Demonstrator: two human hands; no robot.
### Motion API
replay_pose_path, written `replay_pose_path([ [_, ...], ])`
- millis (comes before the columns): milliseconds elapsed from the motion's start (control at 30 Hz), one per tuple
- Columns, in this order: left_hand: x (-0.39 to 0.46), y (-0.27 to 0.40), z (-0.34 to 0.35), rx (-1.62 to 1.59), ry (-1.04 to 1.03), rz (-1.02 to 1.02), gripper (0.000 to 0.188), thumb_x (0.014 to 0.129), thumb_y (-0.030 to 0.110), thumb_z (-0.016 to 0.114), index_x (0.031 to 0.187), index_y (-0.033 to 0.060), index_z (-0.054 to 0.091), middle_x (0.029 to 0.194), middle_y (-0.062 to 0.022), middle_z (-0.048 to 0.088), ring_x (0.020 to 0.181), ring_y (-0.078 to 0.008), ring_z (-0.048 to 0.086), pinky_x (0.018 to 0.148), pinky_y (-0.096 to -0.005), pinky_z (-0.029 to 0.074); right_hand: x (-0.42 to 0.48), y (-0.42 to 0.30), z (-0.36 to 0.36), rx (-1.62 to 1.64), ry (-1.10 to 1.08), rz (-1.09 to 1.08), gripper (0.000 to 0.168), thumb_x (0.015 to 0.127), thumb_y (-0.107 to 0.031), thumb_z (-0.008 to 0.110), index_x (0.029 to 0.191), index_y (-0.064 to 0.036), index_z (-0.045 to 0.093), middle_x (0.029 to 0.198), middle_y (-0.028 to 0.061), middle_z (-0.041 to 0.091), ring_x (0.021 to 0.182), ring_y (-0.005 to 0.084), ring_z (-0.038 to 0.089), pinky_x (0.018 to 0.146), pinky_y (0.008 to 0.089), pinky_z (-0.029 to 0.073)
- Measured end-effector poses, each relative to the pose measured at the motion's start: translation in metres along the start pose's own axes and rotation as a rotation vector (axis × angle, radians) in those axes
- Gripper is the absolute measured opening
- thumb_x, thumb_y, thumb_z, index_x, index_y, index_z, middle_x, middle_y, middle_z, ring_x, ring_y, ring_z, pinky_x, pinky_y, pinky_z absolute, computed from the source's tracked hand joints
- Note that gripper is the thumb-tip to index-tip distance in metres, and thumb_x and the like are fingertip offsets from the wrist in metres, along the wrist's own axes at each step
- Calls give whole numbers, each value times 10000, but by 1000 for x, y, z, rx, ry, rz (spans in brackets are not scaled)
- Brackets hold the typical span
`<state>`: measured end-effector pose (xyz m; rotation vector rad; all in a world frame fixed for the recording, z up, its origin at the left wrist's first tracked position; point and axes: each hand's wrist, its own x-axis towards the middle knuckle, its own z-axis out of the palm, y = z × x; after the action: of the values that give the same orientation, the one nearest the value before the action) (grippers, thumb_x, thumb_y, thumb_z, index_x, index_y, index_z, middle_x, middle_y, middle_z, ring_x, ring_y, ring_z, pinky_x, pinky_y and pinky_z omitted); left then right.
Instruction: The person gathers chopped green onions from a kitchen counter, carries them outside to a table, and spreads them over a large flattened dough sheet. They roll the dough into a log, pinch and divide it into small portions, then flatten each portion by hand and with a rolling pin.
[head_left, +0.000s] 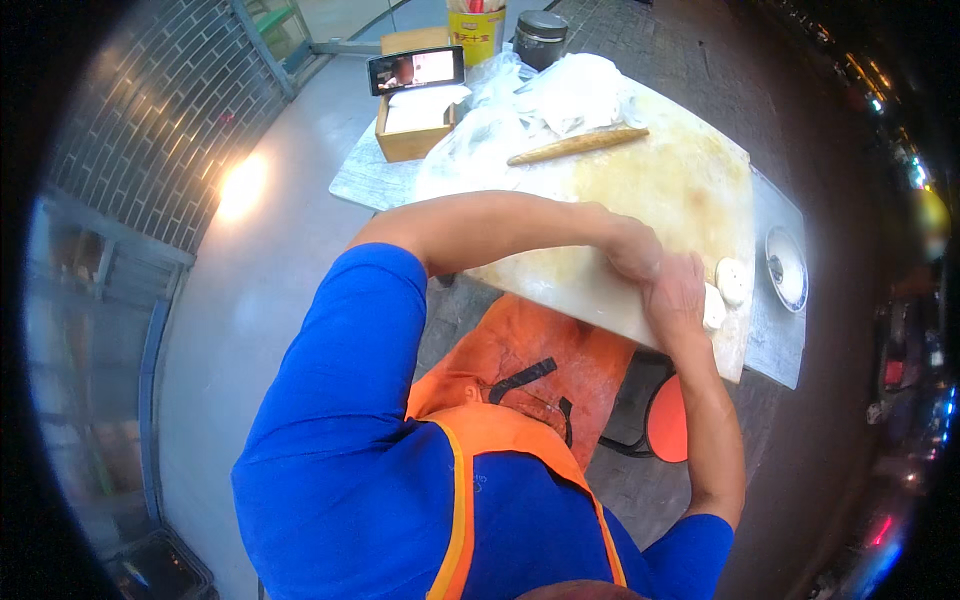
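Observation:
My left hand (634, 246) and my right hand (675, 289) meet over the right part of a pale, floury board (675, 180). What lies under or between them is hidden, and I cannot tell whether they hold anything. Beside my right hand are two round white dough pieces, one (713, 307) close to the fingers and partly covered, the other (731, 281) farther right. Farther back on the board, away from both hands, lies a tapered wooden rolling pin (577, 146).
A plastic bag (574, 94) lies at the back near a wooden box (416, 139) with a phone (417, 70) on it. A yellow can (477, 36) and a dark-lidded jar (540, 39) stand behind. At right is a bowl (787, 270); a red stool (667, 420) stands below.

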<state>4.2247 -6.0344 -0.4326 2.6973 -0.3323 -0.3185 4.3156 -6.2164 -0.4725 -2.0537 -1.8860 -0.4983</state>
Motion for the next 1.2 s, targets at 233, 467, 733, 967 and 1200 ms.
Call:
replay_pose_path([
  [233,-3,-11,11,97,68,71,465,1031,373,521,957,-20,756,967,-309,750,910,-516,708,859,-563,563,-2,-6,-5,-91,-90,-39,132,915,-131,672,988,-22,683,1024,209,651,1055,414,616,1158,568,414],
  [467,-22,-25,-2,-45,88,127,311,980,264,563,850,9,684,873,-282,708,794,-495,651,752,-561,518,9,4,-2,-138,-34,82,144,960,-153,662,929,-20,707,1037,200,663,1060,397,616,1078,553,439],
  [733,-49,-27,-16,135,314,-296,358,960,332,695,1107,11,754,989,-231,762,969,-435,719,909,-530,535,38,14,-43,710,52,495,386,1103,-370,633,1148,-8,759,1093,123,652,1043,270,605,942,428,481],
  [967,-55,17,30,-49,722,-182,558,893,195,785,1391,-10,639,1286,-233,661,1235,-402,618,1046,-479,516,8,6,-76,1017,-258,675,355,1110,-325,627,1281,-47,768,1102,16,748,994,118,620,919,294,494],
  [1200,-40,57,91,-455,853,-117,725,823,46,823,1493,14,548,1359,-206,632,1186,-401,644,1045,-443,540,-22,9,-99,908,-306,413,237,964,-54,763,1198,-14,779,1270,73,700,1198,189,644,1041,351,506],
])
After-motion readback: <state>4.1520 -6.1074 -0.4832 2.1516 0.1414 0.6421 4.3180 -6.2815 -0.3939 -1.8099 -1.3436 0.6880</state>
